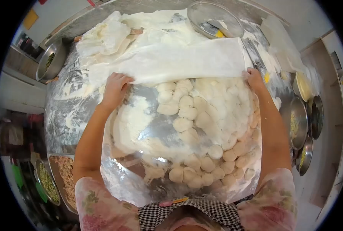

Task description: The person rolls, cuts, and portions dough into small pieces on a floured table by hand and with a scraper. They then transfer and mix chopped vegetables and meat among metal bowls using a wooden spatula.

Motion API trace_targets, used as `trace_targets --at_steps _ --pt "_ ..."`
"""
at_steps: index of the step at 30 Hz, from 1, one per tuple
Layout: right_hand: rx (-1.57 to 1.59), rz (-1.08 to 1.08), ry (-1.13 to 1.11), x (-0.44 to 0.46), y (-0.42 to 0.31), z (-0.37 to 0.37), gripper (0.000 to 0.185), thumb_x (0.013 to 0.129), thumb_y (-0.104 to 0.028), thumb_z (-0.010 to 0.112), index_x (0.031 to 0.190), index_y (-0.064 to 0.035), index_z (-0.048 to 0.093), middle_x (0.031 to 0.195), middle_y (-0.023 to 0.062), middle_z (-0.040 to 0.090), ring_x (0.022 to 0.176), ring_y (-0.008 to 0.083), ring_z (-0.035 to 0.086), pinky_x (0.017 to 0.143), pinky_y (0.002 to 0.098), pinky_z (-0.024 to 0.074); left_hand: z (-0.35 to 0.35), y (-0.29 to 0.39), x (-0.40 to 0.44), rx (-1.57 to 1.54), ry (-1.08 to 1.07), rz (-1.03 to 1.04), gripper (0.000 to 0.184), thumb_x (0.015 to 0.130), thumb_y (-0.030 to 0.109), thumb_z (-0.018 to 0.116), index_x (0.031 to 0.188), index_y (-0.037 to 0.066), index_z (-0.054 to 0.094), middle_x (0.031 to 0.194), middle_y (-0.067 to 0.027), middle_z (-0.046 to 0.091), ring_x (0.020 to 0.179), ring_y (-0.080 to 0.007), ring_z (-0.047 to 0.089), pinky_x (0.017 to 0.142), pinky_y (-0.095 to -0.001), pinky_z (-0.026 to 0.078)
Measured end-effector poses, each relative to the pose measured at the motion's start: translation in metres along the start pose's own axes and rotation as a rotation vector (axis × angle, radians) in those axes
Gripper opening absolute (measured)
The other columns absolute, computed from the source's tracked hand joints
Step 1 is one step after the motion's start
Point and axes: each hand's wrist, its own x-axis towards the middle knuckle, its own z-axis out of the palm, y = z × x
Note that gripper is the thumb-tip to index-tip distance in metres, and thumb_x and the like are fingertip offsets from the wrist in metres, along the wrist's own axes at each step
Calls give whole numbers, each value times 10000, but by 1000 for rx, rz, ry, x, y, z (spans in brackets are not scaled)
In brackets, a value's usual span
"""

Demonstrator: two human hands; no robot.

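Recorded left hand (117, 89) nearly closed, with fingers curled onto the near edge of white sheet (171, 61), inward of its left end. Recorded right hand (255, 79) in a tight fist at the near right corner of the same sheet. Cannot make out either thumb's exact grip. Located sheet across the far part of floured table (60, 115), just beyond dough pieces (215, 152). Unable to see beneath the sheet or count layers. Observed hazy whiteness over the right-hand dough; cannot tell thin film from flour. Found crumpled white bundle (104, 34) at far left, with brown ends protruding and the middle concealed. Noted sieve (200, 13) at the far edge with yellow-marked tool (219, 34); cannot confirm inside or behind. Found minced filling (66, 173) partly hidden by left arm and sleeve. Noted metal bowls (304, 115) at right, overlapping and partly covering one another. Found outer surroundings cut off by the black lens border.
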Motion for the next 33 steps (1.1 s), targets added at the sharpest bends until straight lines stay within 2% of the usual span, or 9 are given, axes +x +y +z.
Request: trace_targets --at_steps 6,8,10,13,16,19,25,31,33 --pt "-496 -186 157 3 3 15 259 768 -247 588 808 8 606 809 215 618 752 389 591 681 464 440 -1 9 -5 -10 -55 -58 191 792 100 576 976 77 621 973 -112 603 935 -320 532 853 -384 421" --pt "47 -128 248 -24 -13 10 297 822 -180 567 1037 18 620 834 117 648 649 198 574 625 327 471 -18 13 -32 -48 108 -221 198 818 119 569 1005 73 616 1022 -134 595 992 -324 527 875 -385 416" --pt "355 -18 271 -49 -11 -4 273 857 -175 559 1046 12 620 809 46 619 622 93 514 556 248 439 -36 11 -67 -123 228 -419 253 874 193 538 1080 62 602 1116 -165 573 1076 -332 508 902 -387 408" --pt "351 -3 267 -101 -9 -23 271 872 -203 562 1063 -18 617 783 16 598 593 65 488 510 218 399 -48 21 -137 -8 361 -664 350 887 216 506 1175 19 537 1170 -200 542 1115 -360 477 933 -394 388" --pt "451 50 273 -149 10 -32 262 881 -224 571 1044 -25 619 789 -9 577 612 53 480 507 194 373 -23 -2 -199 184 200 -985 420 903 218 473 1245 -26 459 1232 -239 494 1163 -385 438 983 -404 350" --pt "495 94 256 -192 3 -30 263 890 -218 556 1040 -11 617 808 3 586 615 57 483 522 202 389 -20 21 -170 313 89 -683 453 913 225 447 1272 -48 410 1270 -261 456 1209 -400 396 1032 -412 303" --pt "550 16 101 -226 -60 1 206 899 -130 509 993 12 626 795 22 611 586 63 486 511 205 396 27 59 -103 -101 -147 -357 463 955 325 355 1336 68 404 1351 -164 428 1280 -307 363 1089 -381 258" --pt "358 -241 -28 -224 -104 47 191 870 -94 534 1017 -6 619 868 42 615 726 113 559 638 238 465 18 177 -109 -590 -555 -318 525 925 404 432 1351 100 398 1359 -167 420 1271 -315 381 1075 -380 295" --pt "109 -419 -40 -217 -120 62 244 840 -88 561 1066 -5 597 924 88 606 797 182 581 702 284 486 9 183 -99 -673 -312 -201 519 868 330 544 1310 81 436 1256 -173 482 1193 -324 432 1022 -383 347"
